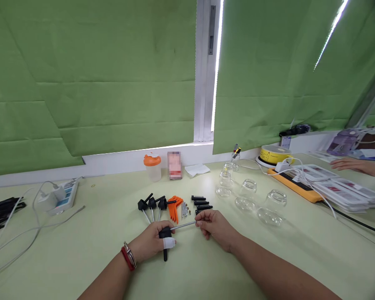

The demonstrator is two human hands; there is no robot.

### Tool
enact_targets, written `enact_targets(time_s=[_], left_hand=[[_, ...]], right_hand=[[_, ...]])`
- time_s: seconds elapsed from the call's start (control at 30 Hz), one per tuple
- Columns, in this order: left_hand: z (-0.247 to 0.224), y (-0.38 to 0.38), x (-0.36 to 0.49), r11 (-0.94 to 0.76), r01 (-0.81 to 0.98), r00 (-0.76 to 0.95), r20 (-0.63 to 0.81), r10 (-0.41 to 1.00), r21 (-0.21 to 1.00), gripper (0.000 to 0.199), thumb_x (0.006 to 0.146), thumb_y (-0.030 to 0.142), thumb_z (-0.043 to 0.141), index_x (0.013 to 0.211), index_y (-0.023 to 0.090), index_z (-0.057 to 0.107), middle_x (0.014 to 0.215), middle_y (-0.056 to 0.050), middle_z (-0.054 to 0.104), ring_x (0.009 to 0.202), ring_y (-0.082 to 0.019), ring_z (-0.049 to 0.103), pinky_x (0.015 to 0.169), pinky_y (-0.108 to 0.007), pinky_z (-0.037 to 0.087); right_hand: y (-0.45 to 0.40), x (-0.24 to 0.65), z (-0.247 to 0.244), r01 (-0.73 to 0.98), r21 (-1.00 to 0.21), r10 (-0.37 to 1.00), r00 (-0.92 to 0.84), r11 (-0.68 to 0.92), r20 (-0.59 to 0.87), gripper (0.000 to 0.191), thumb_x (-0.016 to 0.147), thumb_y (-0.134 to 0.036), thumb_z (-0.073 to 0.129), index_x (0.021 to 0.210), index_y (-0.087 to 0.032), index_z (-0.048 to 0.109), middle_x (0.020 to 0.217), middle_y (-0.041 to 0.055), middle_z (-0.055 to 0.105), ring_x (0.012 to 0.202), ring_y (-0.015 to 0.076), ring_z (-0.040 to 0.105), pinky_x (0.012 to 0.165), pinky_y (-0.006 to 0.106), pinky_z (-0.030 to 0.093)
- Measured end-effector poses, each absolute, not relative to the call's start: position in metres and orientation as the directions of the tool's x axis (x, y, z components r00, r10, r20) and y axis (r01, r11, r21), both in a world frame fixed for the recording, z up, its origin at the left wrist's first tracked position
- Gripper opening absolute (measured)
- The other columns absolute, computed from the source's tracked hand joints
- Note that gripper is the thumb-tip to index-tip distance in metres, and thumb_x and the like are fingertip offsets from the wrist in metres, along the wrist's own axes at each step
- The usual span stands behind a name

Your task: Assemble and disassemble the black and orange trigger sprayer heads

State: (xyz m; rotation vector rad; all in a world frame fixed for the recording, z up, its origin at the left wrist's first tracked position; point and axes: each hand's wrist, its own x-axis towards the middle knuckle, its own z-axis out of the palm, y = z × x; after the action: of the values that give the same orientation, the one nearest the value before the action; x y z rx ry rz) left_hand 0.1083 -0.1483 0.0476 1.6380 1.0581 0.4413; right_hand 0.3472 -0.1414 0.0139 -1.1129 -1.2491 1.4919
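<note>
My left hand (154,241), with white tape round the thumb, is closed round a black cap (165,233) that has a black arm sticking down toward me. A thin metal rod (184,226) runs from the cap to the right. At the rod's far end the fingertips of my right hand (217,229) are pinched together; whether a small piece is between them is hidden. Just beyond lie several similar black-headed rods (152,203), a fan of orange blades (174,207), small metal pins (184,210) and ridged black pieces (202,203).
Several clear glass jars (246,196) stand to the right. Behind are an orange-lidded cup (152,167), a blurred pink box (174,166) and a tissue (197,169). A power strip (64,199) with cables lies left. At far right, another person's hand (351,163) is over stacked printed sheets (346,192).
</note>
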Motion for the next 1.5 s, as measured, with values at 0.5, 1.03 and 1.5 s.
enact_targets(time_s=[0.5, 1.03, 1.5], left_hand=[[0.0522, -0.1484, 0.1092, -0.048, 0.438, 0.543, -0.222, 0.81, 0.898, 0.033, 0.07, 0.041, 0.063, 0.092, 0.018, 0.056, 0.07, 0.005, 0.038, 0.059, -0.009, 0.033, 0.053, -0.021, 0.029], [0.0504, -0.1493, 0.1092, -0.015, 0.419, 0.547, -0.239, 0.802, 0.908, 0.035, 0.07, 0.042, 0.064, 0.092, 0.017, 0.053, 0.069, 0.005, 0.036, 0.056, -0.008, 0.031, 0.051, -0.022, 0.026], [0.0523, -0.1498, 0.1096, -0.046, 0.445, 0.541, -0.227, 0.81, 0.894, 0.033, 0.069, 0.043, 0.063, 0.089, 0.018, 0.055, 0.069, 0.004, 0.037, 0.058, -0.009, 0.032, 0.053, -0.021, 0.028]], right_hand=[[-0.1423, 0.347, 0.0166, -0.013, -0.993, 0.966, -0.235, -0.114, -0.108, 0.019, 0.066, -0.029, 0.063, 0.077, -0.016, 0.056, 0.05, -0.0063, 0.047, 0.045, 0.0076, 0.043, 0.043, 0.022, 0.037], [-0.1437, 0.3467, 0.0138, 0.106, -0.989, 0.958, -0.259, -0.1, -0.124, 0.027, 0.075, -0.043, 0.056, 0.069, -0.018, 0.049, 0.058, -0.0046, 0.047, 0.046, 0.0064, 0.037, 0.042, 0.02, 0.031], [-0.1462, 0.344, 0.0223, 0.182, -0.982, 0.953, -0.285, -0.048, -0.1, 0.036, 0.081, -0.05, 0.049, 0.064, -0.018, 0.047, 0.051, -0.0047, 0.044, 0.043, 0.0071, 0.034, 0.043, 0.021, 0.027]])
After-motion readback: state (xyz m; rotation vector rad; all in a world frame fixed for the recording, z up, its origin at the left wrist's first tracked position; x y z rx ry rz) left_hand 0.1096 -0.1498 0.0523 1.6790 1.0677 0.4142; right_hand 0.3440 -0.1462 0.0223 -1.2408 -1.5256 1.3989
